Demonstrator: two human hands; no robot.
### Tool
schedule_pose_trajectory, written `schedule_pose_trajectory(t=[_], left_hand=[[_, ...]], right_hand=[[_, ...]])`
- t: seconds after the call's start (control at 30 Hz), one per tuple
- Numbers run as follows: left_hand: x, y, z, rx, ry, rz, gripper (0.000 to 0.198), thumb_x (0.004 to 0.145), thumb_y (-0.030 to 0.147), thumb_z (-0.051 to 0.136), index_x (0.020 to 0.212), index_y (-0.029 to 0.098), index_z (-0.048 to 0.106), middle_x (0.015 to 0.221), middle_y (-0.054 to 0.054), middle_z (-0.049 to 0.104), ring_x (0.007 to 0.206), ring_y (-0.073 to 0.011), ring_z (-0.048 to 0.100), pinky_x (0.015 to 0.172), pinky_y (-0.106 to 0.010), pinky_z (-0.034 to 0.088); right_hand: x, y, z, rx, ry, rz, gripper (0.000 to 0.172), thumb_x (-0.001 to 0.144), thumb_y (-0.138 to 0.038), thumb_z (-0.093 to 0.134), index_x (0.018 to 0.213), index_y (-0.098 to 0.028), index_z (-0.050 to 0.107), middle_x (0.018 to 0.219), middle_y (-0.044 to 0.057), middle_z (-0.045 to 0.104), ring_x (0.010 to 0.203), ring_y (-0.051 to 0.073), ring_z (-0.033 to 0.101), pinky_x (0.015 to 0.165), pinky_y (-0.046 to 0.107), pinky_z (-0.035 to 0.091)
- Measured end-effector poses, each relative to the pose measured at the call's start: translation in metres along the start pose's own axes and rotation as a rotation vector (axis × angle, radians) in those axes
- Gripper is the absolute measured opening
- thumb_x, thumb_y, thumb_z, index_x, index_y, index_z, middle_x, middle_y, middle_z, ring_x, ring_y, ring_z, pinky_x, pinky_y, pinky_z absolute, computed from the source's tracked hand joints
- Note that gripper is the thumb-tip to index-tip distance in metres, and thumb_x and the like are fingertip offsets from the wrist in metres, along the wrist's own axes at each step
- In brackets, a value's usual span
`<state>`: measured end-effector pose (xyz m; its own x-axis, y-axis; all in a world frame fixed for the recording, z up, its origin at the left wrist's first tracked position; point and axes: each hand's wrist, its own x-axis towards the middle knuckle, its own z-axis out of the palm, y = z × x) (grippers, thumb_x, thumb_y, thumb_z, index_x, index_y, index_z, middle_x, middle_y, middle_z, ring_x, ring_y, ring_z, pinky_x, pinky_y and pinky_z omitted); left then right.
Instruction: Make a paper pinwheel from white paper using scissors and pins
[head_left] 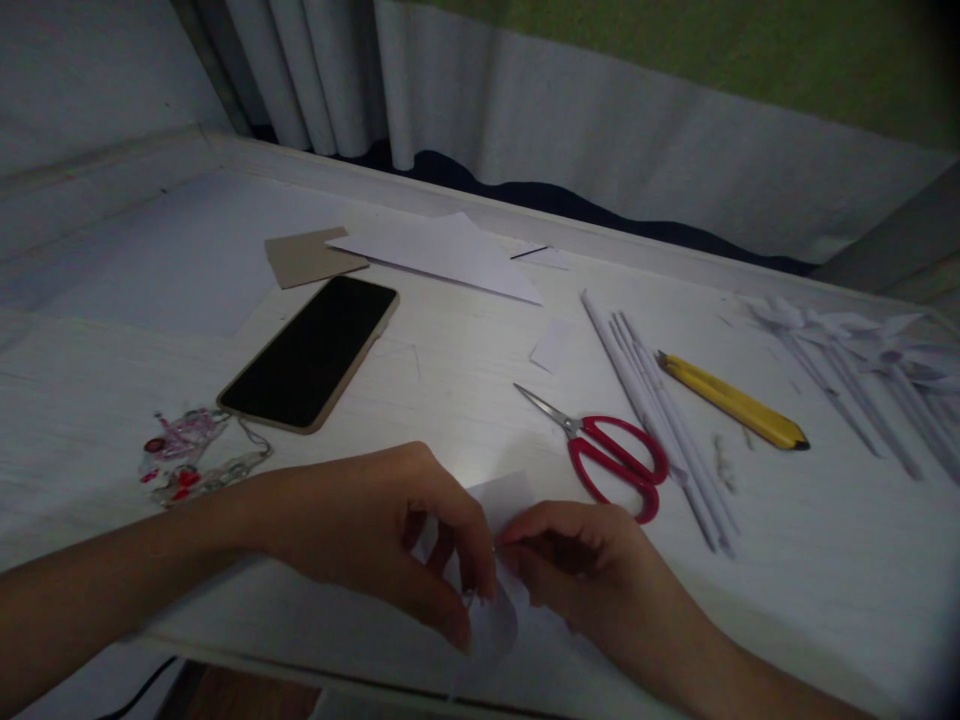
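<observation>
Near the table's front edge, a white sheet of paper (504, 492) is curled between my two hands. My left hand (397, 540) is bent over its left side, with fingers and thumb closed on the paper. From the right, my right hand (581, 565) pinches the paper between thumb and forefinger, close to the left fingertips. Part of the paper is hidden behind my fingers. Just beyond my right hand lie red-handled scissors (611, 455), blades pointing away to the left.
A phone (315, 350) with a beaded charm (184, 455) lies left. Rolled paper sticks (645, 400) and a yellow utility knife (731, 400) are on the right, paper pinwheels (862, 350) beyond. A folded white sheet (442, 255) and brown card (311, 258) lie at the back.
</observation>
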<state>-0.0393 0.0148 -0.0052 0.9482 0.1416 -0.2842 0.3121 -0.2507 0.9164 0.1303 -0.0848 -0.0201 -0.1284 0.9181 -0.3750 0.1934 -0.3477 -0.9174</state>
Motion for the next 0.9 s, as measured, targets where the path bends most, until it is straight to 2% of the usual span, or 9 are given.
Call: schedule_pose_trajectory(t=[0.1, 0.23, 0.43, 0.63, 0.8, 0.9], left_hand=[[0.0010, -0.0007, 0.0015, 0.004, -0.026, 0.006, 0.021, 0.064, 0.029, 0.066, 0.083, 0.020, 0.064, 0.067, 0.002, 0.062, 0.059, -0.0080, 0.056, 0.052, -0.013, 0.040], [0.0022, -0.0021, 0.0036, 0.023, -0.054, -0.010, 0.024, 0.065, 0.034, 0.065, 0.085, 0.020, 0.064, 0.068, 0.001, 0.062, 0.059, -0.0089, 0.055, 0.051, -0.014, 0.039], [0.0041, -0.0021, 0.0028, 0.021, -0.065, -0.042, 0.024, 0.066, 0.033, 0.064, 0.084, 0.019, 0.064, 0.068, 0.000, 0.062, 0.059, -0.0096, 0.054, 0.051, -0.015, 0.039], [0.0056, -0.0033, 0.0013, 0.003, -0.044, -0.013, 0.022, 0.065, 0.032, 0.065, 0.083, 0.019, 0.064, 0.064, 0.001, 0.060, 0.056, -0.0086, 0.053, 0.050, -0.015, 0.039], [0.0047, -0.0039, 0.0013, 0.021, -0.039, 0.011, 0.022, 0.066, 0.032, 0.065, 0.084, 0.019, 0.064, 0.067, 0.000, 0.061, 0.059, -0.0090, 0.054, 0.054, -0.016, 0.040], [0.0058, -0.0035, 0.0010, 0.043, -0.036, 0.040, 0.022, 0.065, 0.032, 0.066, 0.083, 0.019, 0.064, 0.067, 0.000, 0.061, 0.060, -0.0094, 0.055, 0.056, -0.016, 0.041]], right_hand=[[-0.0011, -0.0024, 0.0002, 0.018, -0.013, 0.043, 0.019, 0.065, -0.003, 0.049, 0.069, -0.016, 0.061, 0.058, -0.003, 0.058, 0.049, 0.006, 0.050, 0.042, 0.015, 0.037], [-0.0026, -0.0011, 0.0003, 0.107, -0.060, 0.120, 0.015, 0.070, -0.010, 0.050, 0.079, -0.016, 0.059, 0.055, -0.004, 0.055, 0.042, 0.004, 0.044, 0.034, 0.012, 0.031], [-0.0039, 0.0030, -0.0013, 0.131, -0.074, 0.129, 0.016, 0.073, -0.021, 0.051, 0.086, -0.017, 0.058, 0.061, -0.002, 0.055, 0.044, 0.006, 0.044, 0.037, 0.016, 0.039], [-0.0057, -0.0027, -0.0016, 0.133, -0.111, 0.217, 0.016, 0.067, -0.017, 0.056, 0.083, -0.014, 0.059, 0.058, -0.002, 0.053, 0.045, 0.006, 0.045, 0.041, 0.018, 0.042], [-0.0064, -0.0042, -0.0048, 0.070, -0.177, 0.206, 0.018, 0.069, -0.016, 0.054, 0.086, -0.015, 0.060, 0.070, 0.002, 0.058, 0.052, 0.008, 0.050, 0.044, 0.020, 0.045], [-0.0057, -0.0047, -0.0077, -0.008, -0.178, 0.174, 0.011, 0.070, -0.016, 0.054, 0.079, -0.016, 0.062, 0.063, -0.001, 0.055, 0.049, 0.007, 0.046, 0.041, 0.017, 0.041]])
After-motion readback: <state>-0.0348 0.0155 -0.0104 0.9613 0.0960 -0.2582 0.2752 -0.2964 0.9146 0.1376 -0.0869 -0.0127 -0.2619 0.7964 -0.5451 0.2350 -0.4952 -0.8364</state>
